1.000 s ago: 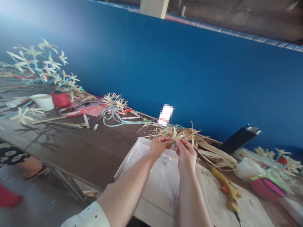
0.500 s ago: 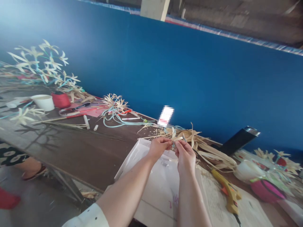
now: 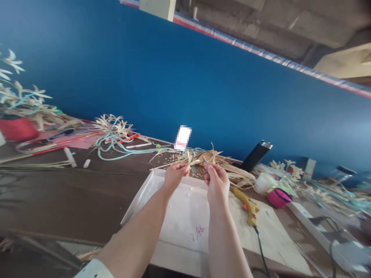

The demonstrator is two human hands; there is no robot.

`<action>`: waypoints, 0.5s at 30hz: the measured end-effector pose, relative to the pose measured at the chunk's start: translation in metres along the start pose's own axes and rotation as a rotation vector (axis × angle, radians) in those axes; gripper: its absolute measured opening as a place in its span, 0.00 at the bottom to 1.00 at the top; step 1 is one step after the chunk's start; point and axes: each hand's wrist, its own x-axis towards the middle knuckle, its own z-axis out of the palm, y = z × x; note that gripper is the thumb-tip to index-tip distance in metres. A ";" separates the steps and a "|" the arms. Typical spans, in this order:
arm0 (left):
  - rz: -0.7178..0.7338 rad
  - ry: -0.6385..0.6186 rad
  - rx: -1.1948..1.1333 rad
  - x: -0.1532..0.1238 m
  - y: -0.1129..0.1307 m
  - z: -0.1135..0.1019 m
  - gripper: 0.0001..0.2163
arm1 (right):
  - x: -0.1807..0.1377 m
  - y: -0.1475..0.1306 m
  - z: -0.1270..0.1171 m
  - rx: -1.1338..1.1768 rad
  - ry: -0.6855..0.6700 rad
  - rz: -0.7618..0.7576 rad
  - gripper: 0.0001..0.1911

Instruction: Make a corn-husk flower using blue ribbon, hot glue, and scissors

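My left hand [image 3: 174, 172] is closed in a pinch on a pale straw strip [image 3: 193, 162]. A short gap lies between it and my right hand [image 3: 216, 181], closed on a thin greyish piece [image 3: 205, 160] that sticks up from its fingers. Both hands hover over the far edge of a white tray [image 3: 139, 197]. Just beyond them lies a heap of dry straw strips [image 3: 226, 166] on the brown table [image 3: 72, 193].
A yellow glue gun [image 3: 246, 202] lies right of my hands on paper. A black flask [image 3: 256, 155], a white cup [image 3: 263, 182] and a pink bowl [image 3: 278, 197] stand further right. Blue-green cords [image 3: 116, 144], straw flowers [image 3: 111, 123] and a red pot [image 3: 17, 128] are at the left.
The view has swung to the right and my two hands have drawn a little apart. Before, their fingertips met on one small piece.
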 end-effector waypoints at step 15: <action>0.020 -0.027 0.047 0.000 -0.008 -0.001 0.11 | 0.043 -0.024 -0.215 -1.578 -0.128 0.254 0.23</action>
